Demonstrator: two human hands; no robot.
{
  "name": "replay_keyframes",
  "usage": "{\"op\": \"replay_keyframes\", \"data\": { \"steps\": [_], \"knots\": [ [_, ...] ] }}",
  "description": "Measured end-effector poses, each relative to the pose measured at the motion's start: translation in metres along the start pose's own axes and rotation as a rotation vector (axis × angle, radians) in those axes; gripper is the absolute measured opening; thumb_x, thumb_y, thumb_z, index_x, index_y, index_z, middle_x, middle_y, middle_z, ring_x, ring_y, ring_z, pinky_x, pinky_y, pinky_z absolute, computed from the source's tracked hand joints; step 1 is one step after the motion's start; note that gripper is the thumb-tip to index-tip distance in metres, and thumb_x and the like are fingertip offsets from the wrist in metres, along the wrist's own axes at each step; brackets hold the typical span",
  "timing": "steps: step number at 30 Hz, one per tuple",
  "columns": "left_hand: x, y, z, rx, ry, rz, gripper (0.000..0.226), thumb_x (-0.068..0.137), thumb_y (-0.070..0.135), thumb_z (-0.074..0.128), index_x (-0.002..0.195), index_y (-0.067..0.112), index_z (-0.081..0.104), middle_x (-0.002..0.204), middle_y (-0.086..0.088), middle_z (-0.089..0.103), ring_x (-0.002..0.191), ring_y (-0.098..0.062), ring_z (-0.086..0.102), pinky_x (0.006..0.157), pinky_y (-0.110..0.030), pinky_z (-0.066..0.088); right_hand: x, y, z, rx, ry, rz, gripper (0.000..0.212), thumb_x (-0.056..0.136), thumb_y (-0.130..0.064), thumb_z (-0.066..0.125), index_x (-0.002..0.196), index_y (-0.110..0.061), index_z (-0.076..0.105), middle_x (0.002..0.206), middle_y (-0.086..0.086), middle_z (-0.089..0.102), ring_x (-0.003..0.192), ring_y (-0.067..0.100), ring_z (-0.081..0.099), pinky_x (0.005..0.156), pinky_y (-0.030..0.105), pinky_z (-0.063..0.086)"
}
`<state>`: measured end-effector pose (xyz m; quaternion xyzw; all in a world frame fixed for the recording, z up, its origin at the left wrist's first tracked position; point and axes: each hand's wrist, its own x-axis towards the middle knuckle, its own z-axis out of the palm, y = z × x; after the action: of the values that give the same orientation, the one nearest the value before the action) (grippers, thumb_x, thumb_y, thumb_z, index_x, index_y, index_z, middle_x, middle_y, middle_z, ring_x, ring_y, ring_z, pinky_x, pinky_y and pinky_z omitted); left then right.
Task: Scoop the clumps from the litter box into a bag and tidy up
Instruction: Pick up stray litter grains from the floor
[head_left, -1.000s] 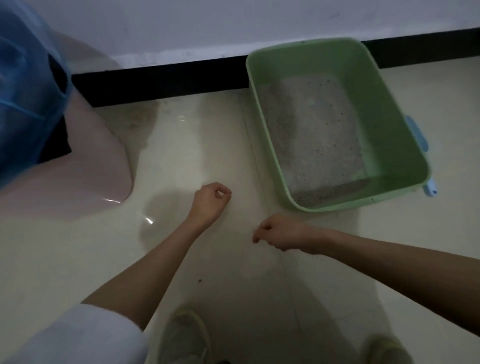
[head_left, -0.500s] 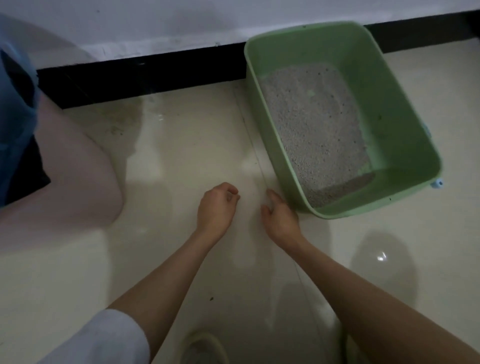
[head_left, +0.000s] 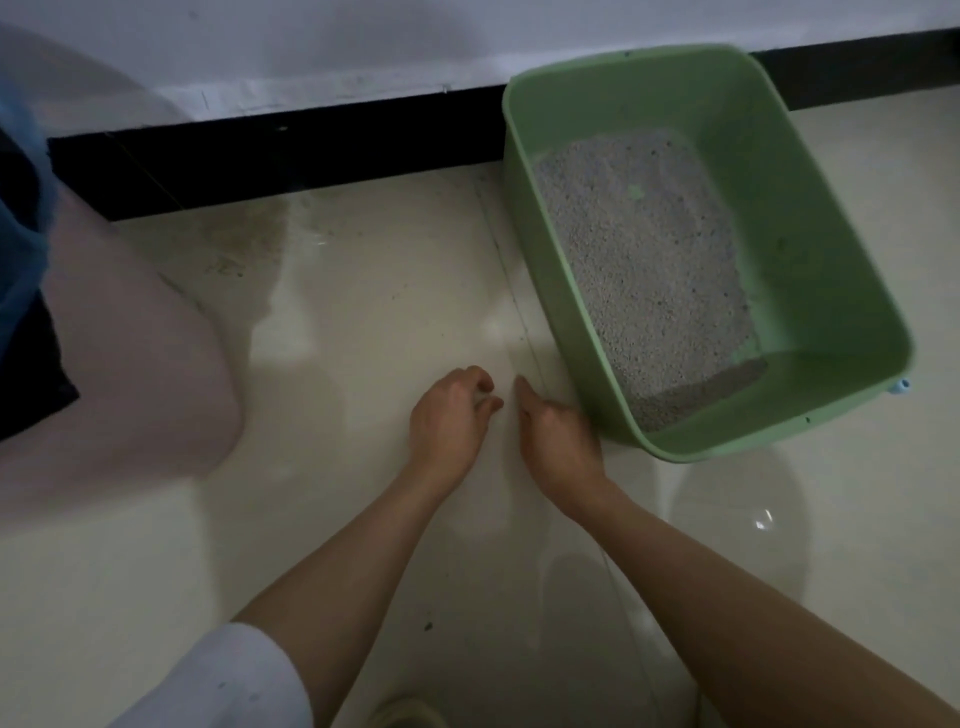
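Green plastic litter box (head_left: 810, 291) sits on the pale tile floor (head_left: 363, 322) against the black baseboard (head_left: 291, 150), grey litter (head_left: 649, 270) spread across its bottom. Left hand (head_left: 449, 415) low over the floor, fingers curled inward, thumb and fingertips pinched together; whether anything is between them cannot be told. Right hand (head_left: 558, 441) just beside the box's near corner, fingers extended and together, edge-on to the tile, empty. Hands near each other, not touching.
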<state>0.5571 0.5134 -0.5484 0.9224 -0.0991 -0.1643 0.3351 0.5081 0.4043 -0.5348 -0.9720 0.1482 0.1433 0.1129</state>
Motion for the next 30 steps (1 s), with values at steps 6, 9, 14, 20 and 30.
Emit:
{"op": "replay_keyframes", "data": {
  "steps": [6,9,14,20,30],
  "knots": [
    [0.005,0.003,-0.001,0.059,-0.043,0.060,0.015,0.087,0.023,0.059,0.095,0.014,0.068,0.095,-0.009,0.062,0.093,-0.027,0.058,0.075,-0.032,0.041,-0.004,-0.002,0.005,0.013,0.024,0.016,0.050,0.078,0.001,0.063,0.128,-0.004,0.055,0.073,0.018,0.068,0.061,0.032,0.066,0.050,0.029,0.049],
    [0.008,0.002,-0.001,0.124,-0.094,0.079,0.017,0.090,0.023,0.055,0.098,0.014,0.067,0.101,-0.009,0.062,0.098,-0.027,0.057,0.078,-0.032,0.041,0.001,-0.003,0.006,0.089,0.095,0.056,0.030,0.064,0.005,0.075,0.092,-0.003,0.071,0.059,0.013,0.064,0.049,0.029,0.062,0.039,0.024,0.044],
    [0.015,0.001,-0.007,0.045,-0.130,0.007,0.016,0.089,0.016,0.057,0.096,0.005,0.065,0.099,-0.013,0.061,0.095,-0.028,0.057,0.081,-0.028,0.038,0.009,-0.004,0.008,0.210,0.191,0.096,0.028,0.052,0.005,0.081,0.055,-0.007,0.056,0.051,0.009,0.056,0.044,0.027,0.057,0.037,0.020,0.039],
    [-0.008,-0.006,-0.027,-0.897,-0.058,-0.503,0.012,0.087,0.003,0.057,0.076,0.007,0.061,0.073,-0.007,0.061,0.062,-0.009,0.055,0.059,-0.017,0.043,0.010,-0.002,0.014,0.365,0.168,0.140,0.006,0.081,0.002,0.062,0.075,0.001,0.061,0.076,0.020,0.064,0.073,0.033,0.062,0.061,0.032,0.046],
    [-0.010,0.001,-0.028,-1.075,0.011,-0.562,0.022,0.088,-0.002,0.048,0.074,0.007,0.063,0.051,0.003,0.056,0.052,-0.012,0.047,0.046,-0.015,0.037,0.003,-0.003,0.001,0.882,0.244,0.386,0.019,0.096,-0.014,0.046,0.081,-0.007,0.056,0.066,0.009,0.053,0.073,0.024,0.049,0.068,0.028,0.033]
  ]
}}
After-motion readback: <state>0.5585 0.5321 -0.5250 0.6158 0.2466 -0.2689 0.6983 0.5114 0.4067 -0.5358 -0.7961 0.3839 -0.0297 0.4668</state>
